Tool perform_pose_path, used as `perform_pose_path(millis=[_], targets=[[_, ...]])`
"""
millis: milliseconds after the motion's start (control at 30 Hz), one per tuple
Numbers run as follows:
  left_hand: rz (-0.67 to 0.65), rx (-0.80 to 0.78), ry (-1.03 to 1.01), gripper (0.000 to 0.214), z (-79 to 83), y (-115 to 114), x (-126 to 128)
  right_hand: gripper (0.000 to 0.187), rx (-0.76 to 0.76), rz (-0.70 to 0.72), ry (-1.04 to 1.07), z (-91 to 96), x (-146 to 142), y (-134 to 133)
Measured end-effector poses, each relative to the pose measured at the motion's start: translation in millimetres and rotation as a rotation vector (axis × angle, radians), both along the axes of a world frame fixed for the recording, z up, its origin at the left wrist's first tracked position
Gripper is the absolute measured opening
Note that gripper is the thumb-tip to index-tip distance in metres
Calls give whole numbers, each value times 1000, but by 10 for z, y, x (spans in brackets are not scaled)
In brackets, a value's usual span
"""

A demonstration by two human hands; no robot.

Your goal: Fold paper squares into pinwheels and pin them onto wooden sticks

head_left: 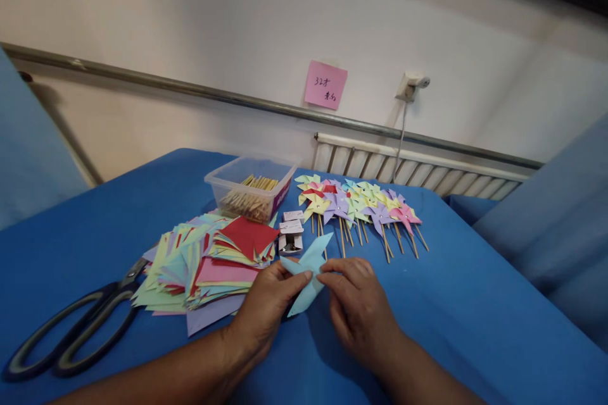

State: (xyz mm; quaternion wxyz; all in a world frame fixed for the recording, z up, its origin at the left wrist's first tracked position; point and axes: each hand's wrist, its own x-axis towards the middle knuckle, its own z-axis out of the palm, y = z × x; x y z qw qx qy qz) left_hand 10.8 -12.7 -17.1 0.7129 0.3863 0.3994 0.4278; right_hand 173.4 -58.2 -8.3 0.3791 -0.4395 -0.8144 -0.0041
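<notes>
A light blue paper pinwheel (311, 294) is held over the front middle of the table. My left hand (268, 304) grips it, thumb pressed near its centre. The fingers of my right hand (358, 304) are pinched at the pinwheel's right side, close to the centre; whether something small is between them is hidden. Just behind stands a small open box (291, 242) with tiny metal pieces inside. To the left lies a heap of coloured paper squares (199, 266), some with slits cut in them.
Finished pinwheels on sticks (380, 212) lie in rows at the back right. A clear plastic tub (221, 180) of short wooden sticks stands at the back. Large black-handled scissors (118, 294) lie left on the blue tabletop (451, 316). A radiator (418, 168) lines the wall.
</notes>
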Motion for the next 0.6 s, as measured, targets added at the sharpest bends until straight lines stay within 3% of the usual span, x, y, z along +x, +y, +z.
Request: perform_pose_path(millis=[600], targets=[[-45, 17, 112, 28, -50, -25, 5, 42, -11, 22, 58, -40, -4, -12]])
